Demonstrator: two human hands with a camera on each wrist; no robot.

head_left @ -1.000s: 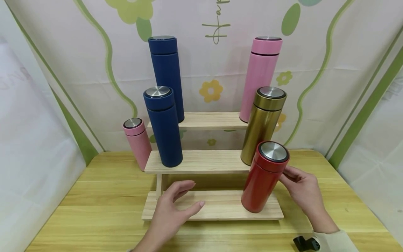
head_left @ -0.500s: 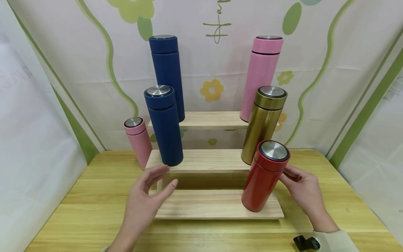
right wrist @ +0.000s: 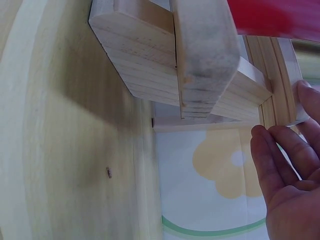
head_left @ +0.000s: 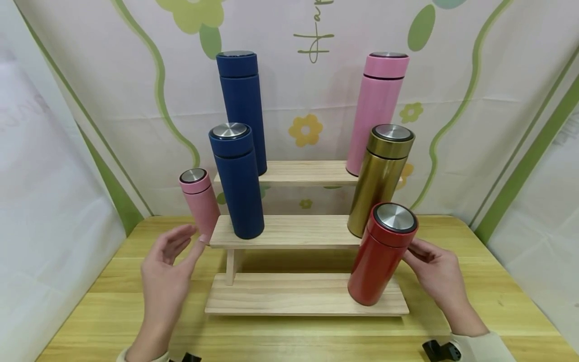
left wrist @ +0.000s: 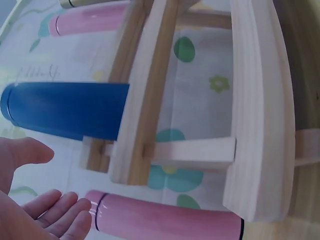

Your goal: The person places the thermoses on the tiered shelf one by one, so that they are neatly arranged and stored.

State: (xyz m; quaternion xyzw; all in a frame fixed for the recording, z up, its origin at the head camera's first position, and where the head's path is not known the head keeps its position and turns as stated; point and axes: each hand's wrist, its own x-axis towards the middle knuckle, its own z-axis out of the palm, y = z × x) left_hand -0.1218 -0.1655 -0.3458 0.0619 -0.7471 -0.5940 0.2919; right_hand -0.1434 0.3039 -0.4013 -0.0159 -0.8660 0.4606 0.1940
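My left hand [head_left: 166,274] is at the left end of the stand, fingers spread and thumb apart, with nothing between them. Its fingertips are right by the small pink thermos [head_left: 202,208], which stands on the table just left of the stand; in the left wrist view the fingers overlap the lid end of that pink thermos [left wrist: 165,217]. My right hand [head_left: 439,274] holds the right end of the middle shelf of the wooden three-tier stand [head_left: 298,231], thumb above and fingers at the underside, partly hidden behind the red thermos [head_left: 380,261] on the bottom tier.
A blue thermos [head_left: 238,191] and a gold thermos [head_left: 380,181] stand on the middle tier. Another blue thermos [head_left: 244,110] and a tall pink thermos [head_left: 377,110] stand on top. A flowered cloth [head_left: 312,85] hangs behind the wooden table [head_left: 316,342].
My left hand has moved left and up, from in front of the bottom tier to beside the small pink thermos. The right hand and the bottles have stayed in place.
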